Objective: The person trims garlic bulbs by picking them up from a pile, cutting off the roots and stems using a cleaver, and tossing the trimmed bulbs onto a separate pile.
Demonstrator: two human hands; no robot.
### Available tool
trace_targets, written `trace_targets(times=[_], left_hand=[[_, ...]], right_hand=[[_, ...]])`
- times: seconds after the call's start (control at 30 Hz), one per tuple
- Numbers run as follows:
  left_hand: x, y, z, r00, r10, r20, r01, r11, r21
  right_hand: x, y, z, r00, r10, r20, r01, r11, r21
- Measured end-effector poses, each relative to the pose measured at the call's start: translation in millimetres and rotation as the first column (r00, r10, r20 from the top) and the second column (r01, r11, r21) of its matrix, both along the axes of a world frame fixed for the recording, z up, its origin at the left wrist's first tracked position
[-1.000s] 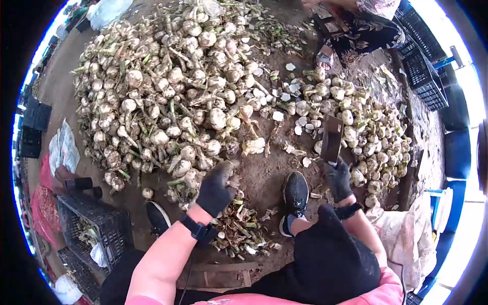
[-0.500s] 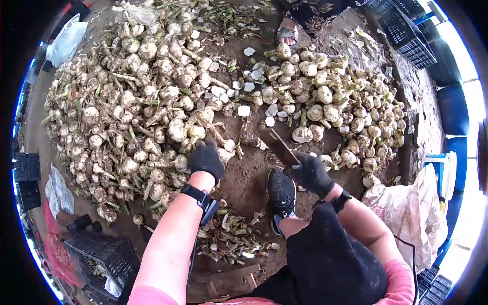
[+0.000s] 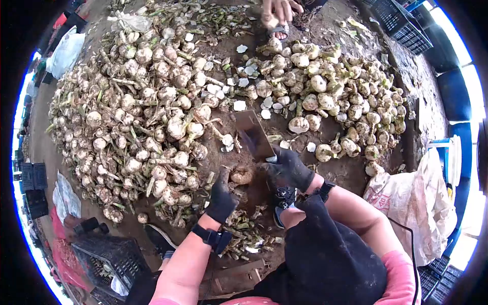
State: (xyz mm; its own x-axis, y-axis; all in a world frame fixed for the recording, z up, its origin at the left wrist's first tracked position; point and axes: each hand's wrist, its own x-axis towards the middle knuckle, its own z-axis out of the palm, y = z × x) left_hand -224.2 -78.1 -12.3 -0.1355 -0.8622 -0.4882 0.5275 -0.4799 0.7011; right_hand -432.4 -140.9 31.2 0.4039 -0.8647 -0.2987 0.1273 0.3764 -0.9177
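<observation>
My left hand (image 3: 222, 199), in a dark glove, is closed by a round, soil-stained root vegetable (image 3: 241, 176) and seems to grip its stalk end. My gloved right hand (image 3: 291, 172) is wrapped round the handle of a cleaver (image 3: 253, 136). The broad, dark blade points up and left, above and beyond the held vegetable. To the left lies a big heap of untrimmed root vegetables (image 3: 122, 127) with stalks. A second pile of root vegetables (image 3: 345, 101), with shorter stalks, lies at the right. Pale cut slices (image 3: 239, 105) are scattered between the piles.
Cut stalks and trimmings (image 3: 244, 229) lie near my shoes (image 3: 282, 195). Another person's hand (image 3: 279, 9) shows at the top. A white sack (image 3: 414, 203) and a bucket (image 3: 452, 157) stand at right. Black crates (image 3: 109, 259) sit at lower left and upper right (image 3: 399, 25).
My left hand has moved from the heap back toward me with a root vegetable. The cleaver has shifted left and its blade has turned. Another person's hand has appeared at the top.
</observation>
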Motion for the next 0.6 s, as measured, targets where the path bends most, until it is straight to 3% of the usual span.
trace_targets(times=[0.03,0.07,0.1,0.13,0.17,0.2,0.33,0.37,0.4,0.43,0.5,0.6], left_hand=[[-3,1,9,0.937,-0.069,0.343,0.153,0.963,-0.224],[-4,1,13,0.759,-0.037,0.650,0.358,0.857,-0.370],[-7,0,7,0.711,0.045,0.701,0.334,0.857,-0.393],[-8,-1,15,0.711,0.048,0.701,0.330,0.858,-0.394],[-9,-1,23,0.893,-0.047,0.449,0.176,0.952,-0.251],[-10,-1,31,0.988,-0.066,0.137,0.074,0.996,-0.052],[-9,12,17,0.996,-0.088,-0.026,0.089,0.995,0.042],[-9,8,19,0.989,-0.134,0.064,0.139,0.987,-0.075],[-9,7,23,0.989,-0.134,0.063,0.139,0.988,-0.071],[-9,7,28,0.977,-0.151,0.148,0.163,0.984,-0.066],[-10,5,36,0.947,-0.157,0.279,0.184,0.980,-0.073],[-6,10,15,0.954,-0.214,0.209,0.239,0.965,-0.104]], right_hand=[[2,-3,4,0.984,0.134,-0.120,-0.132,0.991,0.021],[5,-5,7,0.935,0.267,-0.234,-0.261,0.964,0.057],[8,-4,6,0.940,0.248,-0.233,-0.284,0.949,-0.137],[10,-5,10,0.939,0.252,-0.233,-0.288,0.948,-0.137],[11,-7,17,0.947,0.223,-0.231,-0.269,0.944,-0.192],[12,-7,20,0.955,0.192,-0.227,-0.247,0.937,-0.246],[8,-1,9,0.961,0.176,-0.212,-0.225,0.945,-0.239],[4,-4,20,0.915,0.214,-0.342,-0.292,0.936,-0.198],[0,-6,30,0.849,0.251,-0.466,-0.354,0.924,-0.147],[0,-6,35,0.815,0.082,-0.574,-0.326,0.884,-0.336],[-3,-5,47,0.758,0.070,-0.648,-0.398,0.837,-0.375],[1,3,42,0.653,0.070,-0.754,-0.526,0.758,-0.385]])
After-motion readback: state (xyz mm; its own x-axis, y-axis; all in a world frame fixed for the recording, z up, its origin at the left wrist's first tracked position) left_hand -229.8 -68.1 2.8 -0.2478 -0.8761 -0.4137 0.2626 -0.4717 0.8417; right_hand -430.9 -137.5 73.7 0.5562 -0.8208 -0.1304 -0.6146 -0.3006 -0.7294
